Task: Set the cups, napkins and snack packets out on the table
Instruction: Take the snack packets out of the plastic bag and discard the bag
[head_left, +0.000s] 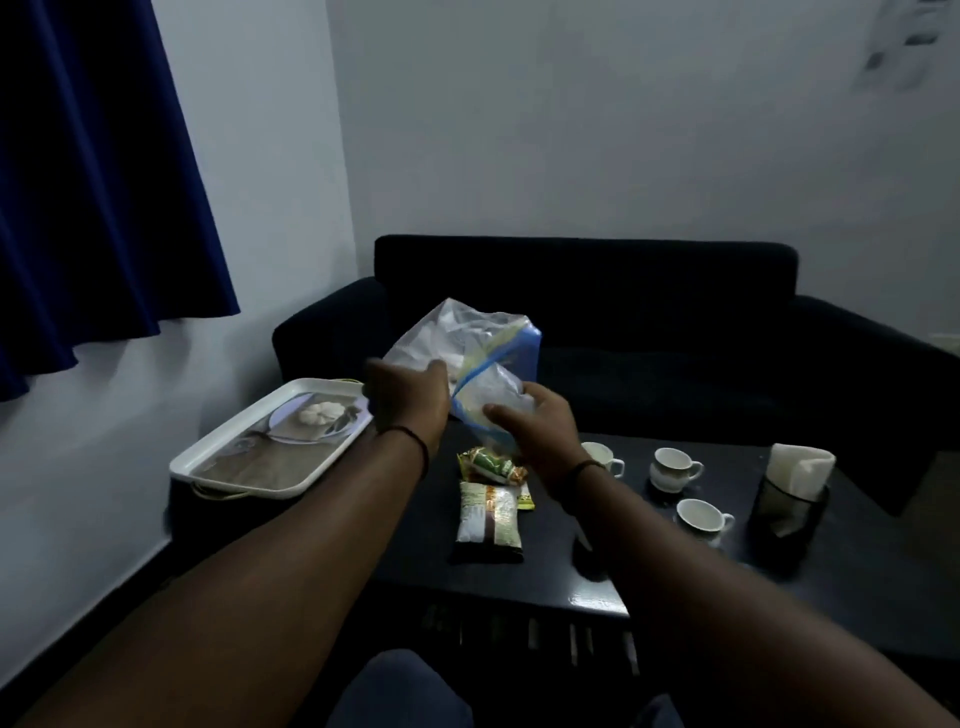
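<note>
Both my hands hold a clear plastic bag (467, 343) with a blue and yellow band, raised above the dark table (675, 571). My left hand (408, 397) grips its left side and my right hand (540, 426) its lower right. Under the bag lie two snack packets: a green and yellow one (493, 465) and a white and brown one (491, 519) nearer me. Three white cups stand to the right: one (600, 457) partly behind my right wrist, one (672, 467) further right, one (701, 514) nearer. White napkins (800, 462) stand in a dark holder (789, 512) at the table's right.
A white tray (270, 441) with a flower picture rests on the table's left end, overhanging it. A dark sofa (675, 322) runs behind the table. A blue curtain (93, 182) hangs at the left wall. My knees (405, 691) are at the bottom edge.
</note>
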